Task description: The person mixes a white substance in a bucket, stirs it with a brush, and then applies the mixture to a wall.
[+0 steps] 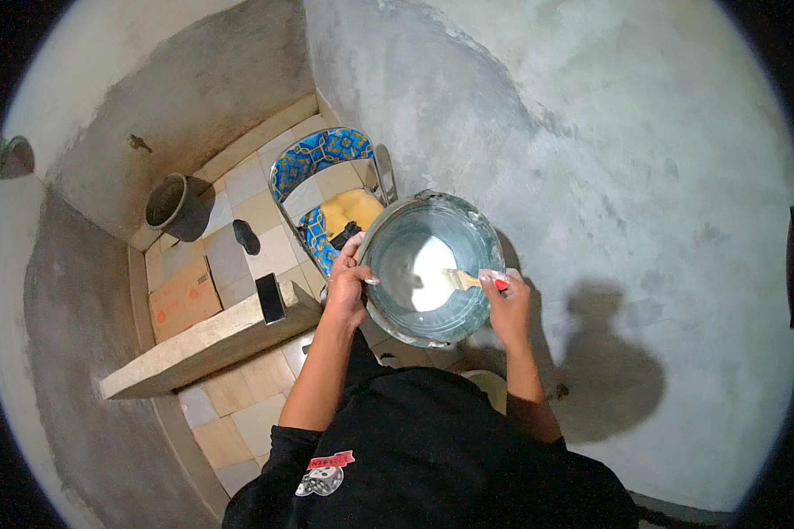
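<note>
A grey-blue bucket [476,234] is held up in front of my chest, with white paint [430,263] in its bottom. My left hand [348,280] grips the bucket's left side, its thumb over the rim and the other fingers around the outside. At the opposite rim, my right hand [508,306] is closed on a paintbrush [460,279] with pale bristles and some red at the handle. The bristles point left over the white paint; I cannot tell whether they touch it. The right hand's fingers have white smears.
A folding chair [319,157] with blue patterned cushioning stands beyond the bucket, a yellow item [351,212] on its seat. A low ledge [198,346] carries a phone [271,298]. Further left are flattened cardboard [183,300], a dark shoe [246,236] and a dark pot [178,207]. A grey-white wall [644,203] rises at right.
</note>
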